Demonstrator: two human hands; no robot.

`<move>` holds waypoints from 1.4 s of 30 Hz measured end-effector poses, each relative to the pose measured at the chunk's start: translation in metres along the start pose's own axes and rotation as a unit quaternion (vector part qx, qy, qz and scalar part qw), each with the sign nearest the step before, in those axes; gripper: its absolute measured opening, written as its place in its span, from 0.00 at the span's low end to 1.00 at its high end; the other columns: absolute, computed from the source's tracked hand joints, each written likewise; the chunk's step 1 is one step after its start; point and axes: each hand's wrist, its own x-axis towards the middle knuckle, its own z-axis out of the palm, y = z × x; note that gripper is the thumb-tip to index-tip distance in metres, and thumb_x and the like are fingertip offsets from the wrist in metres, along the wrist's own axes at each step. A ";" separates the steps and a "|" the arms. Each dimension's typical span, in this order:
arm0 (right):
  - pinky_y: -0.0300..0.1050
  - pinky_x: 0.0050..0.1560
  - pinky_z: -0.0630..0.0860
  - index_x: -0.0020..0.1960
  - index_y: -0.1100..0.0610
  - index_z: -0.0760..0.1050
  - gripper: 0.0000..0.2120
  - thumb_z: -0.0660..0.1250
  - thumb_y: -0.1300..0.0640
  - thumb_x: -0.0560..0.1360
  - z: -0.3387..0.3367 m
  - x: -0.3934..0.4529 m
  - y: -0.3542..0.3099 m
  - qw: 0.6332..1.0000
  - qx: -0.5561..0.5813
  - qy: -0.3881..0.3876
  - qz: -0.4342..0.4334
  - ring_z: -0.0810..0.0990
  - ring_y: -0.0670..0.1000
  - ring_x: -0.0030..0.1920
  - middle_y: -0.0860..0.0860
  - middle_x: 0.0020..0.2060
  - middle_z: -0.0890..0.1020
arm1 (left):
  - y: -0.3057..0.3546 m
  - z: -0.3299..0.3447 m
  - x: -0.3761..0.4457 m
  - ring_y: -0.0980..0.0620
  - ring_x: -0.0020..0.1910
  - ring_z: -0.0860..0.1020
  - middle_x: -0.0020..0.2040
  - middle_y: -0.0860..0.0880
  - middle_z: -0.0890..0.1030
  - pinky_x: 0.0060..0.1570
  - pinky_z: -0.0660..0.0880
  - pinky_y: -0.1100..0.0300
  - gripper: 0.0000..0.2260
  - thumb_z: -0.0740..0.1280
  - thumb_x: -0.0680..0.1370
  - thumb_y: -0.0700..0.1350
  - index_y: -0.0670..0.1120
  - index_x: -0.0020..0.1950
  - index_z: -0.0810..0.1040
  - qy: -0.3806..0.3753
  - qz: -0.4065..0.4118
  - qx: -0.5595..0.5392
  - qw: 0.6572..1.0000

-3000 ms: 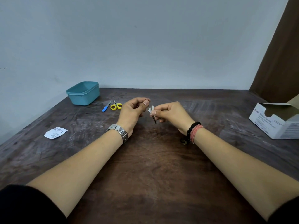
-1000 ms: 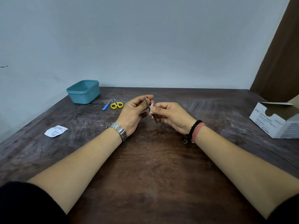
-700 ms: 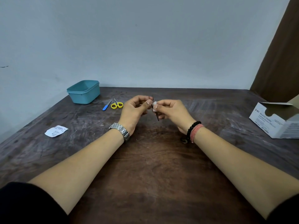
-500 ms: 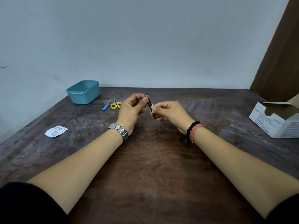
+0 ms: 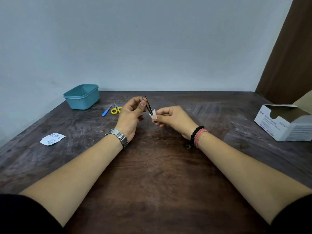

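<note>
Your left hand (image 5: pixel 131 114) pinches the tweezers (image 5: pixel 148 106) btw thumb and forefinger, near the upper end, w/ the other fingers curled below. The tool is tilted, its top toward 11 o'clock and its lower part toward 5 o'clock, where it goes into the white pad (image 5: pixel 153 113). Your right hand (image 5: pixel 172 117) pinches this pad around the lower part of the tweezers, thumb on the near side. That part of the metal is covered, so I cannot tell if the two legs are together or apart there. Both things are in the air, just above the far middle of the table (image 5: pixel 152 174).

Handling, as I judge it:
- The tweezers are light, thin and stiff. They are probably smooth metal, so slippery if the pad is wet. Take them at the wide part of the legs, not at the end, and use a firm pinch.
- The pad is soft, limp and v. light, and it can slide off or bunch. Hold it folded over the metal w/ a light squeeze.

Around your hands:
- At 10 o'clock are the yellow scissors (image 5: pixel 116 109) and a blue tool (image 5: pixel 106 111). The teal tub (image 5: pixel 81 97) is farther the same way.
- At 8 o'clock is a torn packet (image 5: pixel 52 139).
- At 3 o'clock, well apart, is the open white box (image 5: pixel 283 122).
</note>
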 end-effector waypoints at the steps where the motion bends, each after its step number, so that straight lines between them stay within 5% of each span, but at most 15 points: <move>1: 0.35 0.40 0.78 0.51 0.64 0.82 0.08 0.70 0.61 0.74 0.000 0.001 0.000 1.000 0.004 0.013 -0.005 0.81 0.43 0.38 0.54 0.40 0.84 | -0.001 0.000 -0.001 0.61 0.37 0.74 0.38 0.59 0.80 0.39 0.68 0.62 0.06 0.65 0.79 0.41 0.51 0.45 0.77 -0.017 0.003 0.013 1.000; 4: 0.37 0.41 0.79 0.52 0.63 0.82 0.08 0.71 0.61 0.74 -0.002 0.003 -0.002 0.997 0.041 0.062 -0.014 0.82 0.42 0.39 0.53 0.41 0.84 | -0.002 0.002 -0.002 0.59 0.39 0.74 0.39 0.58 0.79 0.39 0.68 0.61 0.06 0.66 0.78 0.42 0.51 0.44 0.77 -0.065 0.013 0.051 0.996; 11: 0.39 0.42 0.78 0.47 0.60 0.82 0.05 0.69 0.60 0.75 0.001 0.000 0.000 1.000 0.019 0.012 0.012 0.80 0.44 0.38 0.51 0.37 0.83 | -0.003 0.001 -0.002 0.59 0.41 0.74 0.41 0.56 0.77 0.39 0.69 0.63 0.06 0.64 0.80 0.42 0.52 0.45 0.76 -0.039 0.003 0.028 0.999; 16: 0.37 0.40 0.79 0.50 0.63 0.80 0.07 0.72 0.63 0.73 0.000 0.002 -0.003 0.996 0.066 0.062 -0.004 0.80 0.43 0.38 0.52 0.38 0.82 | -0.004 0.004 -0.002 0.58 0.40 0.77 0.42 0.54 0.79 0.39 0.73 0.64 0.07 0.62 0.80 0.39 0.49 0.46 0.76 -0.051 -0.001 0.048 0.998; 27: 0.43 0.41 0.79 0.49 0.64 0.81 0.07 0.73 0.63 0.72 0.002 0.002 -0.004 0.994 -0.004 0.094 -0.053 0.81 0.50 0.40 0.57 0.40 0.84 | -0.003 0.002 0.000 0.56 0.35 0.80 0.43 0.47 0.81 0.38 0.78 0.64 0.07 0.66 0.78 0.36 0.47 0.46 0.79 0.006 0.035 0.093 0.995; 34: 0.41 0.38 0.78 0.43 0.58 0.84 0.05 0.75 0.58 0.70 0.002 0.002 -0.008 0.987 -0.084 0.123 -0.065 0.81 0.45 0.36 0.52 0.36 0.85 | -0.002 0.004 0.000 0.54 0.33 0.81 0.39 0.42 0.81 0.38 0.79 0.63 0.04 0.69 0.76 0.37 0.45 0.44 0.80 0.027 0.035 0.118 0.992; 38: 0.29 0.37 0.73 0.38 0.53 0.84 0.03 0.77 0.54 0.68 0.002 -0.002 -0.006 0.971 -0.193 0.126 -0.064 0.80 0.38 0.35 0.44 0.34 0.84 | -0.002 0.000 0.002 0.53 0.32 0.80 0.35 0.43 0.81 0.36 0.78 0.62 0.02 0.69 0.76 0.37 0.43 0.43 0.80 0.052 0.027 0.109 0.992; 42: 0.32 0.40 0.76 0.43 0.56 0.83 0.05 0.77 0.58 0.68 0.003 -0.004 -0.011 0.974 -0.164 0.135 -0.081 0.83 0.41 0.38 0.47 0.36 0.85 | -0.004 0.003 0.000 0.50 0.34 0.82 0.37 0.41 0.82 0.37 0.79 0.60 0.04 0.69 0.76 0.37 0.44 0.42 0.80 0.015 0.022 0.148 0.989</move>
